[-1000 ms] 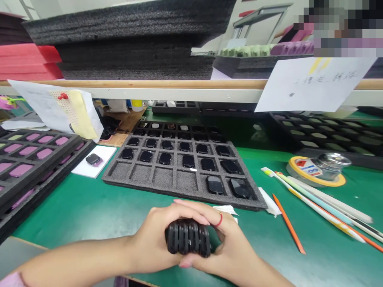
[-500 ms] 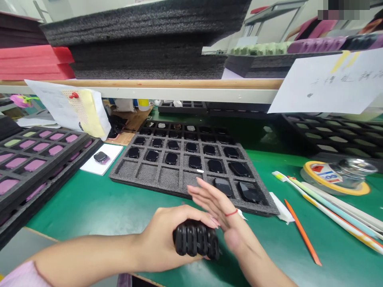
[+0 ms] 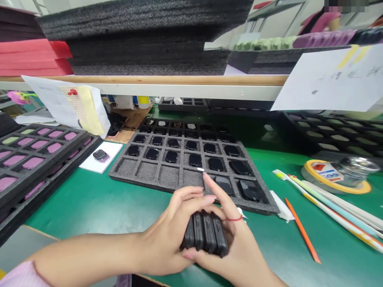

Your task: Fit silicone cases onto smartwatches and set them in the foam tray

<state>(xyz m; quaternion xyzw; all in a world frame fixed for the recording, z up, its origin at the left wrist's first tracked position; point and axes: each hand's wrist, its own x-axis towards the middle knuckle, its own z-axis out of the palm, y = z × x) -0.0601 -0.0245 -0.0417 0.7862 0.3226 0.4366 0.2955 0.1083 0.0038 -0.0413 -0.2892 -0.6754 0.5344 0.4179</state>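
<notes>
Both my hands hold a row of several black watch cases [image 3: 205,234] pressed side by side, just above the green mat near the table's front edge. My left hand [image 3: 167,231] wraps over them from the left, fingers curled on top. My right hand [image 3: 236,247] cups them from below and the right, its index finger stretched out toward the grey foam tray [image 3: 155,175]. That tray lies just beyond the hands, most of its pockets filled with black watch cases [image 3: 195,160] and its front-left pockets bare.
Dark trays with purple parts [image 3: 32,159] run along the left. A white card with one watch case [image 3: 100,155] lies beside them. Right of the tray lie sticks and an orange pencil [image 3: 302,231], a tape roll [image 3: 335,177], and more trays. A shelf with foam sheets [image 3: 134,44] hangs overhead.
My right hand, lifted open off the stack half a second ago, has come back under and around the watch cases. The stack has tilted and moved slightly right.
</notes>
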